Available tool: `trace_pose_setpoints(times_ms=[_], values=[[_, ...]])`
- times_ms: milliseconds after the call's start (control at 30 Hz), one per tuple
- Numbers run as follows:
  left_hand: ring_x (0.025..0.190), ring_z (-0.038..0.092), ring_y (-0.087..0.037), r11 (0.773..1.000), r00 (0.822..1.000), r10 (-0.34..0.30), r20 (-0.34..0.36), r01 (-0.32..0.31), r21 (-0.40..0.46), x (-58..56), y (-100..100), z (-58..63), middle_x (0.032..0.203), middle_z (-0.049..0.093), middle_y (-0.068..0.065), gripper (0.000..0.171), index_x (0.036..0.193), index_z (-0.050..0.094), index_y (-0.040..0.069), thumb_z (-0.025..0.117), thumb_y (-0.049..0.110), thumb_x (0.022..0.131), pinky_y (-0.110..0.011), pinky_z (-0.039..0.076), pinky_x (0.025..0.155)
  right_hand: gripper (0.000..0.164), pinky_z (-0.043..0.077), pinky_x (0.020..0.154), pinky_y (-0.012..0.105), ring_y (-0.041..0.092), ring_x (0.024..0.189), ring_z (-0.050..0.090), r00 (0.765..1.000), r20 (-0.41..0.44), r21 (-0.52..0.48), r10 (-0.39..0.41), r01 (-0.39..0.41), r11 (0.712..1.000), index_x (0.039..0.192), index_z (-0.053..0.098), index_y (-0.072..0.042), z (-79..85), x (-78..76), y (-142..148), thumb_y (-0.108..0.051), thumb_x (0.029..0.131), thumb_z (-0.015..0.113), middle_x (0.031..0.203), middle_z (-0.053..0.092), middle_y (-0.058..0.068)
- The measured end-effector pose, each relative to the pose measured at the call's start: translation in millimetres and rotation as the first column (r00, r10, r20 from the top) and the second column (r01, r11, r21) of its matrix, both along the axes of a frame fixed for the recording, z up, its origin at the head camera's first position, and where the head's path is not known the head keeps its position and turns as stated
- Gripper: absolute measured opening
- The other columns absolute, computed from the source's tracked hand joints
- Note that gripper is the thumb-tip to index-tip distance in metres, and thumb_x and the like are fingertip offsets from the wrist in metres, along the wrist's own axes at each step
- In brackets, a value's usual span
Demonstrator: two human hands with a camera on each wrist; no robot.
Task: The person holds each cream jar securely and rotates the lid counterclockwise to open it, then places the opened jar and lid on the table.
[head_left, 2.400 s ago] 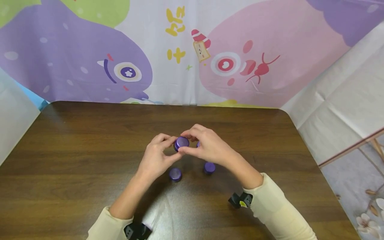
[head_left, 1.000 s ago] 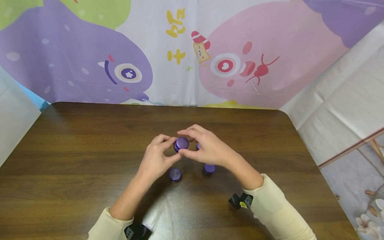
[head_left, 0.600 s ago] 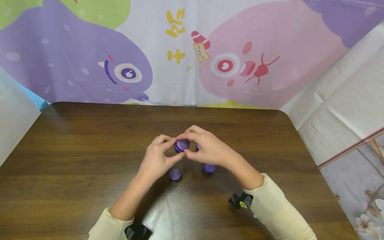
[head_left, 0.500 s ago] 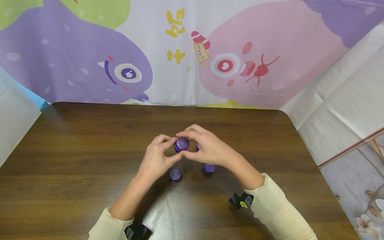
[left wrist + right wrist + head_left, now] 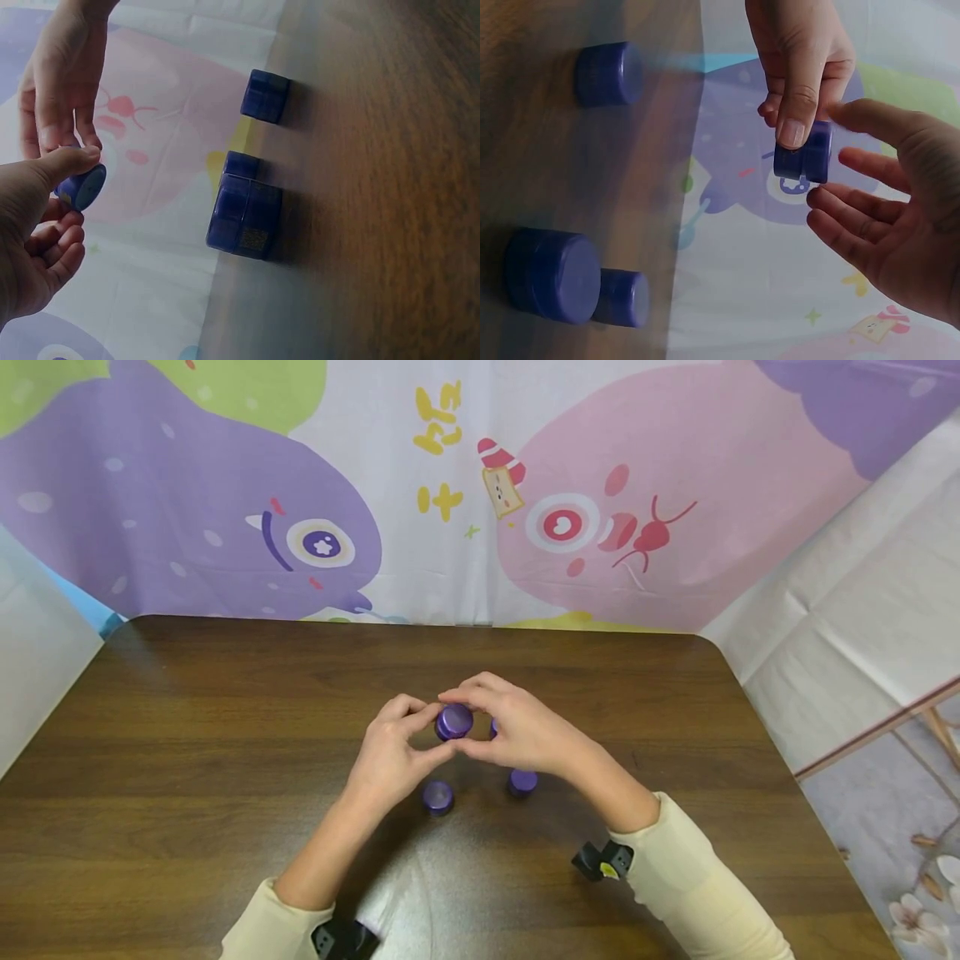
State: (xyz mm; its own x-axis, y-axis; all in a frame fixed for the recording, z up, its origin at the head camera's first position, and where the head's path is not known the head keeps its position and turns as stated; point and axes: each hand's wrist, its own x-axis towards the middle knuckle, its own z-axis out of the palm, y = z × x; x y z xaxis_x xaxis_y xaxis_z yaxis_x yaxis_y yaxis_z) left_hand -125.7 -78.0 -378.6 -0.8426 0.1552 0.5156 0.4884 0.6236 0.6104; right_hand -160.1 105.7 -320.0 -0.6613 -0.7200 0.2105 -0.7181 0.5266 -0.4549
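My left hand (image 5: 386, 752) pinches a small, shiny purple jar (image 5: 454, 721) above the table, and its thumb (image 5: 792, 133) lies along the jar's side. A groove divides the jar's body from its lid (image 5: 821, 152). Around the lid stands my right hand (image 5: 517, 727). In the right wrist view its fingers are spread and fairly straight, with the thumb tip right at the lid's upper edge and the other fingertips just off its far side and below it. The jar's round bottom (image 5: 91, 187) faces the left wrist camera.
Three more purple jars stand on the brown wooden table (image 5: 225, 760): one nearer the body (image 5: 438, 797), one to its right (image 5: 522, 782), and a third (image 5: 494, 727) mostly hidden behind my right hand. A cartoon-print curtain (image 5: 442, 560) hangs at the table's far edge.
About 0.6 seconds ago my right thumb and index finger closed in on the lid. Since then they have spread slightly and shifted left. My left hand and the standing jars keep their places.
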Motion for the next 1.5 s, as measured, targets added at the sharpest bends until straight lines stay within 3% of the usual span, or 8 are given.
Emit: trace_pose_setpoints(times_ms=[200, 400, 533, 700, 967, 1100, 1233, 1500], values=[[0.079, 0.05, -0.017, 1.0, 1.0, 0.003, -0.003, -0.003, 0.009, -0.1, 0.5, -0.9, 0.087, 0.058, -0.008, 0.038, 0.102, 0.071, -0.001, 0.082, 0.017, 0.07, -0.027, 0.044, 0.063, 0.037, 0.048, 0.067, 0.019, 0.015, 0.09, 0.061, 0.998, 0.026, 0.0, -0.061, 0.061, 0.998, 0.114, 0.064, -0.006, 0.7, 0.5, 0.2, -0.023, 0.082, 0.072, 0.103, 0.061, 0.004], [0.08, 0.05, -0.018, 1.0, 1.0, -0.001, -0.005, 0.001, 0.022, 1.2, 0.9, -1.4, 0.087, 0.058, -0.009, 0.04, 0.104, 0.071, 0.0, 0.082, 0.015, 0.069, -0.028, 0.044, 0.065, 0.036, 0.046, 0.067, 0.02, 0.011, 0.085, 0.054, 1.0, -0.005, 0.035, 0.007, -0.007, 0.999, 0.116, 0.063, -0.009, 0.9, 0.4, -0.7, -0.015, 0.081, 0.07, 0.109, 0.059, 0.005], [0.08, 0.05, -0.017, 1.0, 1.0, 0.001, 0.004, -0.001, 0.011, 2.2, 0.3, -0.4, 0.089, 0.058, -0.008, 0.043, 0.105, 0.069, -0.002, 0.083, 0.015, 0.069, -0.027, 0.043, 0.064, 0.043, 0.049, 0.078, 0.026, 0.015, 0.097, 0.058, 1.0, -0.014, 0.017, -0.009, 0.009, 1.0, 0.121, 0.061, -0.009, 0.4, 1.9, -0.6, -0.022, 0.081, 0.071, 0.117, 0.057, 0.007], [0.079, 0.05, -0.017, 1.0, 1.0, 0.002, 0.001, -0.002, 0.012, 2.1, 0.4, 0.4, 0.089, 0.059, -0.009, 0.04, 0.103, 0.07, -0.002, 0.082, 0.015, 0.069, -0.026, 0.043, 0.063, 0.041, 0.051, 0.073, 0.024, 0.015, 0.095, 0.061, 0.998, -0.009, -0.019, -0.056, 0.056, 0.998, 0.118, 0.061, -0.008, -1.1, 2.3, -0.8, -0.025, 0.082, 0.072, 0.109, 0.06, 0.005], [0.08, 0.05, -0.018, 1.0, 1.0, 0.001, -0.001, -0.001, 0.026, 1.5, 1.0, 0.1, 0.089, 0.058, -0.008, 0.042, 0.107, 0.069, -0.002, 0.082, 0.014, 0.07, -0.027, 0.044, 0.064, 0.038, 0.049, 0.071, 0.023, 0.013, 0.09, 0.057, 0.999, -0.036, -0.009, 0.003, -0.003, 1.0, 0.118, 0.062, -0.008, -0.7, 2.1, -1.6, -0.015, 0.082, 0.069, 0.11, 0.06, 0.005], [0.081, 0.051, -0.018, 1.0, 1.0, 0.007, 0.005, -0.007, 0.023, 1.2, 1.0, 0.2, 0.09, 0.059, -0.009, 0.041, 0.105, 0.069, -0.001, 0.082, 0.015, 0.07, -0.028, 0.044, 0.065, 0.042, 0.05, 0.073, 0.024, 0.013, 0.095, 0.059, 0.999, -0.013, -0.04, -0.042, 0.041, 0.998, 0.12, 0.06, -0.009, -1.5, 3.1, -0.9, -0.022, 0.082, 0.071, 0.113, 0.059, 0.005], [0.081, 0.053, -0.019, 1.0, 1.0, 0.014, -0.012, -0.014, 0.026, 0.6, 1.6, -0.1, 0.089, 0.06, -0.009, 0.037, 0.102, 0.071, 0.0, 0.082, 0.015, 0.07, -0.028, 0.045, 0.065, 0.038, 0.05, 0.067, 0.022, 0.013, 0.089, 0.061, 0.996, 0.012, -0.053, -0.088, 0.088, 0.995, 0.115, 0.063, -0.008, -1.1, 3.2, -0.6, -0.025, 0.082, 0.072, 0.104, 0.061, 0.003], [0.082, 0.052, -0.019, 0.999, 1.0, 0.012, 0.027, -0.013, 0.032, 1.9, 1.3, 2.1, 0.091, 0.06, -0.01, 0.04, 0.106, 0.07, 0.0, 0.081, 0.015, 0.071, -0.028, 0.044, 0.066, 0.04, 0.049, 0.069, 0.021, 0.013, 0.089, 0.059, 1.0, -0.006, -0.024, -0.019, 0.019, 1.0, 0.119, 0.061, -0.008, -1.1, 1.7, -1.3, -0.018, 0.082, 0.07, 0.109, 0.06, 0.005]])
